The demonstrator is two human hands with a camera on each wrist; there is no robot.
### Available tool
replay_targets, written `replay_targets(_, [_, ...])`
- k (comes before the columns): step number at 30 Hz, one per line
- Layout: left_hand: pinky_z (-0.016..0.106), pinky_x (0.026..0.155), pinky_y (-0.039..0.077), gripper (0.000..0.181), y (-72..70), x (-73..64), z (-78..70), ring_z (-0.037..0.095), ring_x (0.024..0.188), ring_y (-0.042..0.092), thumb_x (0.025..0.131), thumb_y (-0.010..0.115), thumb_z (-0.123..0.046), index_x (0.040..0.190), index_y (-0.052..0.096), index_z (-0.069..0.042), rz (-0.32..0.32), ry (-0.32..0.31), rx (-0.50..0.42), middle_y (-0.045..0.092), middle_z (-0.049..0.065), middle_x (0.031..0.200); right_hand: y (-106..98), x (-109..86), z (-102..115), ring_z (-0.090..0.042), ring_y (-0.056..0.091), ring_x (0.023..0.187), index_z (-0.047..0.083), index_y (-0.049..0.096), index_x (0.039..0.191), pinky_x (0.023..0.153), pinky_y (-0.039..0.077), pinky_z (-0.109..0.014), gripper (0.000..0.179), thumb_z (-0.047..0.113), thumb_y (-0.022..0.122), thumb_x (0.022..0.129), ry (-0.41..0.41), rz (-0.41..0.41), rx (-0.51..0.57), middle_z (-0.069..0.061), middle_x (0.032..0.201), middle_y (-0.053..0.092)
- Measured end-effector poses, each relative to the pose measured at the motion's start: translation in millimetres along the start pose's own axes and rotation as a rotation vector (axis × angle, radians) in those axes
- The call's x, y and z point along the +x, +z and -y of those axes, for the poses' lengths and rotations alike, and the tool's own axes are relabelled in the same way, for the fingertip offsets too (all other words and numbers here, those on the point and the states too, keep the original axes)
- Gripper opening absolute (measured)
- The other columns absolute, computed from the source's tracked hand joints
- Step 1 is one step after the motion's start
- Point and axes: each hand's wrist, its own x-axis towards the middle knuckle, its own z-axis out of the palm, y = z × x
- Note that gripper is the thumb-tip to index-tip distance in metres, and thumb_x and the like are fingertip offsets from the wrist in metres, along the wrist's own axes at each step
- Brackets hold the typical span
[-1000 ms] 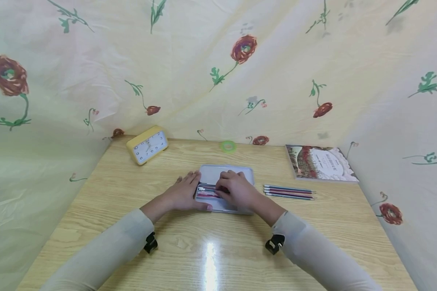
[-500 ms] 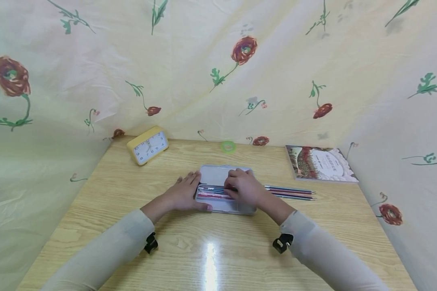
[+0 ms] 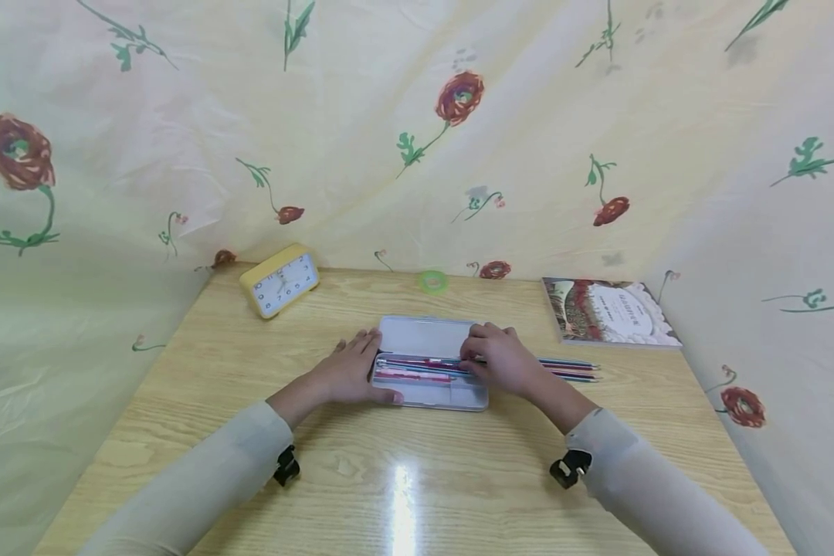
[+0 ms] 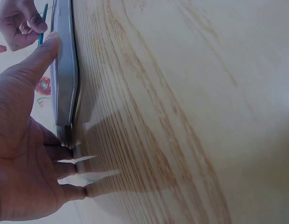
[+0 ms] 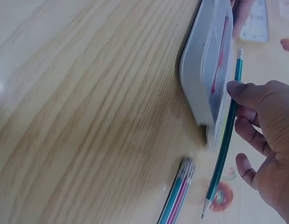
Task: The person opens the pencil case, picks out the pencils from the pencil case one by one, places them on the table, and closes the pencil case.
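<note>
From where I stand, I see a person's two hands at work over a shallow, pale grey, rectangular pencil case (image 3: 469, 396) near the middle of the tabletop (image 3: 347, 494), its long sides running left to right. Its flat lid (image 3: 420, 334) is folded back towards the tabletop's far edge. The left hand (image 3: 347, 372) rests at the case's left end, fingers straight and spread, with the thumb against the near left corner; its grip is relaxed rather than curled round anything. The right hand (image 3: 503, 359) is at the right end, and its grip is closed on a slim teal pencil (image 5: 225, 140), pinched between thumb and forefinger. That pencil runs lengthwise over the case, eraser end to the left, sharpened tip to the right; whether it touches the case I cannot tell. A thin pink-and-red stick (image 3: 417, 376), pen or pencil, lies inside the tray.

Just beyond the case's right end, a small row of teal and purplish-red pencils (image 5: 178, 198) lies side by side on the tabletop, tips towards the right edge. A yellow box-shaped clock (image 3: 281, 282) with a white face stands near the far left corner, a light green ring (image 3: 423, 283) lies by the middle of the far edge, and a glossy picture-covered book (image 3: 608, 313) lies at the far right corner
</note>
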Motion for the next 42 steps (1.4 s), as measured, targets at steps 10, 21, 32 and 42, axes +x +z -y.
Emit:
replay_targets(10, [0.063, 0.141, 0.011, 0.134, 1.1, -0.9, 1.5, 0.041, 0.174, 0.008, 0.09, 0.077, -0.077, 0.176, 0.011, 0.003, 0.004, 0.002, -0.004, 0.01, 0.02, 0.186, -10.4, -27.1, -33.8, -0.014, 0.051, 0.08, 0.016, 0.083, 0.097, 0.069, 0.036, -0.035, 0.005, 0.014, 0.087, 0.096, 0.046, -0.051, -0.022, 0.002, 0.093, 0.068])
replay_targets(21, [0.062, 0.142, 0.01, 0.136, 4.6, 0.6, 4.0, 0.04, 0.175, 0.008, 0.089, 0.076, -0.08, 0.176, 0.01, 0.001, 0.002, -0.002, 0.002, 0.009, 0.018, 0.187, -17.7, -60.1, -60.3, -0.012, 0.051, 0.076, 0.014, 0.084, 0.094, 0.065, 0.04, -0.029, 0.009, 0.009, 0.09, 0.091, 0.036, -0.111, -0.042, 0.002, 0.088, 0.067])
replay_targets(32, [0.062, 0.141, 0.01, 0.137, 4.5, 2.0, 5.4, 0.04, 0.175, 0.007, 0.089, 0.075, -0.081, 0.177, 0.009, 0.0, 0.002, 0.005, 0.009, 0.008, 0.018, 0.187, -18.6, -86.5, -73.7, -0.014, 0.058, 0.08, 0.019, 0.084, 0.092, 0.068, 0.036, -0.035, 0.012, 0.01, 0.092, 0.09, 0.093, -0.094, -0.082, 0.006, 0.089, 0.066])
replay_targets(42, [0.062, 0.142, 0.01, 0.136, 5.0, 3.8, 5.8, 0.04, 0.175, 0.007, 0.089, 0.074, -0.081, 0.177, 0.009, 0.0, 0.001, 0.005, 0.017, 0.008, 0.017, 0.187, -12.5, -92.1, -78.1, -0.015, 0.059, 0.083, 0.022, 0.082, 0.091, 0.07, 0.037, -0.039, 0.016, 0.01, 0.092, 0.09, 0.112, -0.09, -0.058, 0.006, 0.091, 0.066])
